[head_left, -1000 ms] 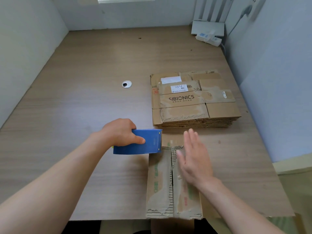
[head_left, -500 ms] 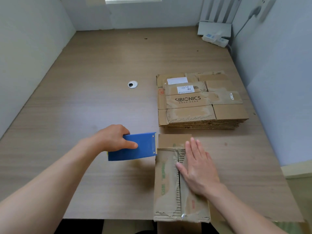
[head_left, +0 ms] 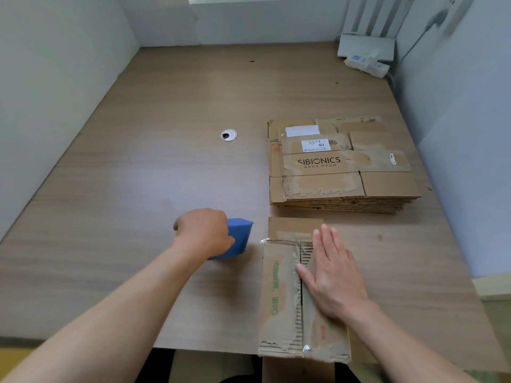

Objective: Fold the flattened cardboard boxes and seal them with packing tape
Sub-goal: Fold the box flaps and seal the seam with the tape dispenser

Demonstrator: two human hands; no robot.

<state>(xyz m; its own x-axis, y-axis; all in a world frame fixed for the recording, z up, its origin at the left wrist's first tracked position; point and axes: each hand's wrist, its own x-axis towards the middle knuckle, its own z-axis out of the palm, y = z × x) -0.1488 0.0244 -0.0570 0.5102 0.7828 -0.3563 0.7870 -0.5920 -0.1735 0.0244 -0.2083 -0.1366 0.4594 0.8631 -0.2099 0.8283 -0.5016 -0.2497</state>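
A small folded cardboard box [head_left: 279,294] lies at the table's near edge, its two flaps meeting in a centre seam with clear tape along it. My right hand [head_left: 333,275] lies flat on the right flap, fingers straight, pressing it down. My left hand [head_left: 206,234] grips a blue tape dispenser [head_left: 239,239], which sits low on the table just left of the box, apart from it. A stack of flattened cardboard boxes [head_left: 340,167], the top one marked SIBIONICS, lies beyond the box.
The wooden table [head_left: 138,189] is walled in on the left, back and right. A round cable hole [head_left: 229,134] sits mid-table. A white power strip [head_left: 366,64] and a white device lie in the far right corner.
My left hand has drawn the blue dispenser leftward away from the box and lowered it to the table. My right hand came down flat onto the flaps and stays there.
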